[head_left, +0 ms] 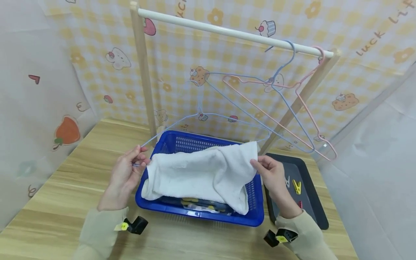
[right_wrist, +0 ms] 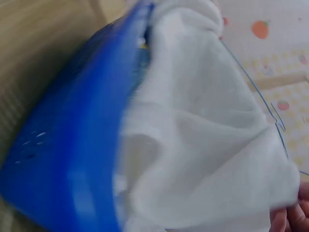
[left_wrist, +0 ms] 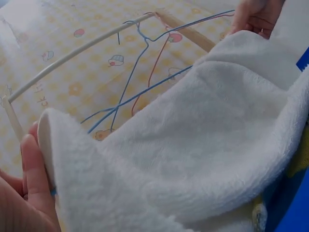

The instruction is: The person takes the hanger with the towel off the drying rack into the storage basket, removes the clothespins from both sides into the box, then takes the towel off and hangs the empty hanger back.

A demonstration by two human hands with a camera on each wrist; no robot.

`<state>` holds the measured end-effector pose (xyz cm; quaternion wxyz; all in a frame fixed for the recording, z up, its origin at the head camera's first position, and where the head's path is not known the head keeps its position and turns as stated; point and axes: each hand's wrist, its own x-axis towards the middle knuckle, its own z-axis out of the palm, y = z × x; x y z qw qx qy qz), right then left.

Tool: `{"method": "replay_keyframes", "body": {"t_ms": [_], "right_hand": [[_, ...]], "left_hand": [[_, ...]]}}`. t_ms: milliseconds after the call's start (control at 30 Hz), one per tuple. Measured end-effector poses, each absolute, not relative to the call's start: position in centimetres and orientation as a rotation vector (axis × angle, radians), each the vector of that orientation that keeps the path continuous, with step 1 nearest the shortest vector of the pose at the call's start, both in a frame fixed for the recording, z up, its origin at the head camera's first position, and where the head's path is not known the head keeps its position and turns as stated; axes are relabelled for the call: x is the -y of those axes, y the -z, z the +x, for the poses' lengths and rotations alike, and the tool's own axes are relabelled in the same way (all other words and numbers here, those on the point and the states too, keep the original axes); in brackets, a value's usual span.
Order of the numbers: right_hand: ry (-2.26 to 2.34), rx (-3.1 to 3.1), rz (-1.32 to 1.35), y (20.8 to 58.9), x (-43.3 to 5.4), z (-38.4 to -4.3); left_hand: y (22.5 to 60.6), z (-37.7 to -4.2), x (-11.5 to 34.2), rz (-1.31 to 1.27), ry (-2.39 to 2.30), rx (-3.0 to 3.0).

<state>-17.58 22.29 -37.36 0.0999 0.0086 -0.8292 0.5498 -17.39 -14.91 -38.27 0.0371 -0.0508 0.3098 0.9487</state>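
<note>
A white towel (head_left: 191, 173) is spread between my two hands above a blue basket (head_left: 195, 213). My left hand (head_left: 126, 168) pinches the towel's left edge and also has the left end of a light blue wire hanger (head_left: 178, 121) in its fingers. On the other side, my right hand (head_left: 271, 175) pinches the towel's upper right corner between thumb and fingers. The hanger stands behind the towel, hook upward; its lower bar is hidden by the cloth. In the left wrist view the towel (left_wrist: 203, 125) sags in folds between the hands.
Dark patterned cloth (head_left: 201, 204) lies in the basket. Behind stands a rack with a white rail (head_left: 208, 27), bearing a blue hanger (head_left: 243, 108) and a pink hanger (head_left: 307, 95). To the right, a dark tray (head_left: 312, 191) holds clips, including a yellow clip (head_left: 297, 186).
</note>
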Motion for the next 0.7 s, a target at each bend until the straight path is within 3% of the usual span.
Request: {"method": "replay_keyframes", "body": {"t_ms": [267, 467, 700], "right_hand": [[-1.399, 2.496, 0.449, 39.6, -22.2, -15.0], [-1.356, 2.621, 0.535, 39.0, -22.3, -13.4], [-1.457, 2.825, 0.84, 39.0, -23.7, -14.0]], "left_hand": [[38.4, -17.7, 14.9, -0.267, -3.038, -0.814], [38.4, -17.8, 15.0, -0.27, -3.042, -0.823], [38.7, -17.9, 15.1, -0.203, -3.066, -0.82]]}}
